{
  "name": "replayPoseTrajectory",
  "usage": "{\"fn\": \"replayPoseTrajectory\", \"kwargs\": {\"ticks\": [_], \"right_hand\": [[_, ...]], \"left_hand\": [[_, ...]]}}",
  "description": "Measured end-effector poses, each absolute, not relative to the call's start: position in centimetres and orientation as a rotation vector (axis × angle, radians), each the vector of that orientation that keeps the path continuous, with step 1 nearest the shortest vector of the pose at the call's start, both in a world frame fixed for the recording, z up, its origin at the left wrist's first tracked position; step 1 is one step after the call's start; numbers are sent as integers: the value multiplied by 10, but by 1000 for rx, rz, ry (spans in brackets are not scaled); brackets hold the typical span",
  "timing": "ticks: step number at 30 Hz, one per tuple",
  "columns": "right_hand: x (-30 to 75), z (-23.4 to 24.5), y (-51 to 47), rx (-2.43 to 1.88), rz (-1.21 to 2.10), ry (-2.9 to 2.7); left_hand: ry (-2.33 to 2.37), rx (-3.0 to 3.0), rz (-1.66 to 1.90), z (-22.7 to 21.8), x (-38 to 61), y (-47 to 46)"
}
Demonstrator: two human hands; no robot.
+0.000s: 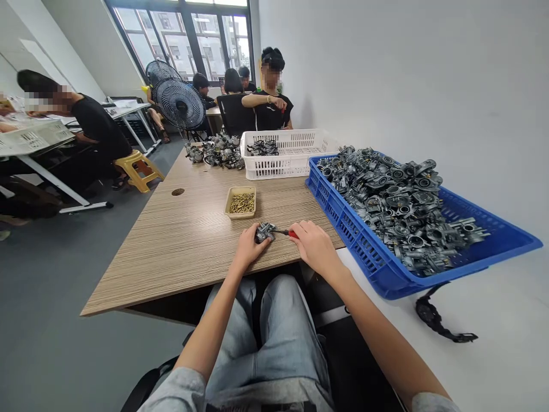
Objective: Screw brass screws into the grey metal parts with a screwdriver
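My left hand (253, 246) grips a small grey metal carburetor body (265, 232) against the wooden tabletop (184, 246). My right hand (313, 246) holds a red-handled screwdriver (293, 234), and its thin shaft reaches to the side of the carburetor. The screwdriver's tip is hidden where it meets the metal. Just beyond my hands, a small beige tray (226, 209) holds many brass screws.
A blue plastic crate (343, 229) heaped with carburetors overhangs the table's right edge. Behind it stands a white slotted basket (274, 169), with more carburetors piled on its left. A black strap (433, 317) lies below the crate. Co-workers sit at the far end and left, near a black fan (179, 104).
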State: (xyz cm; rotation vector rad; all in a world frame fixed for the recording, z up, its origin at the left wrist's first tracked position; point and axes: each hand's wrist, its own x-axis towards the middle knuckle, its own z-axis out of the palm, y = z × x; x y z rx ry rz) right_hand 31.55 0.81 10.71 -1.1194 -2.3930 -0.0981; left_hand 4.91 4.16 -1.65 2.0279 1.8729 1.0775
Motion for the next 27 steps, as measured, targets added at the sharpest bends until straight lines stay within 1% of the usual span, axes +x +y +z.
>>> {"fn": "replayPoseTrajectory", "kwargs": {"ticks": [2,7,12,18,22,27], "right_hand": [[316,109,8,-1177,-91,-2376],[313,105,9,-1526,-43,-2294],[313,106,8,-1485,0,-2322],[319,113,5,-1362,176,-2334],[318,115,4,-1439,236,-2317],[318,113,7,-1480,219,-2294]], "left_hand": [[1875,2028,1076,-17,49,42],[1874,2028,1061,-16,49,41],[1860,2025,1061,-16,50,41],[1855,2027,1073,-16,49,41],[1858,2017,1078,-15,50,40],[1851,2017,1086,-15,50,40]]}}
